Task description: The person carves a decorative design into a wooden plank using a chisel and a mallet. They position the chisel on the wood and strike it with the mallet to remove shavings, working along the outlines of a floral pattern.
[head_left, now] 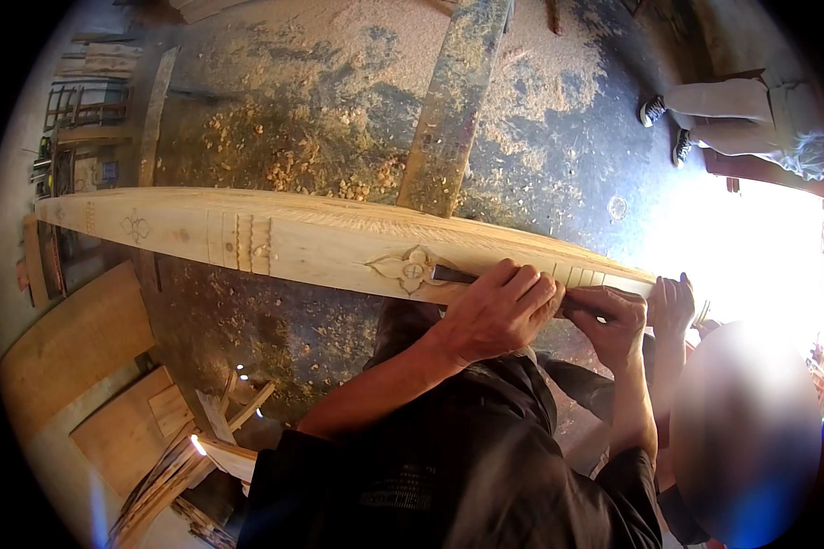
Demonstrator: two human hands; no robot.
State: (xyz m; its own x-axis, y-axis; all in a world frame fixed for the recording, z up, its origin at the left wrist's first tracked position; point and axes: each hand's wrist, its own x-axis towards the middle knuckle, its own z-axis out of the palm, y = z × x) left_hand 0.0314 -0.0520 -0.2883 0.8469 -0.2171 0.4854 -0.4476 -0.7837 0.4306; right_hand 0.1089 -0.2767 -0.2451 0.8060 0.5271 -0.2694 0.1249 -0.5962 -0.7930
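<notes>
A long pale wooden beam (311, 247) runs across the view in front of me, with carved bands and flower shapes on its face. My left hand (506, 309) is closed round a chisel (452, 274), low on its shaft. The blade tip meets the right side of a carved four-petal flower (410, 271). Further right, my right hand (611, 322) is wrapped round the chisel's rear end, most of which the fingers hide. Another person's hand (673, 302) rests at the beam's right part, just beyond my right hand.
A plank (458, 110) lies under the beam and reaches away from me. Wood shavings (293, 169) cover the dark floor. Boards (82, 339) and scrap strips (169, 476) lean at lower left. A person's legs (723, 119) show at upper right; a co-worker sits close on my right.
</notes>
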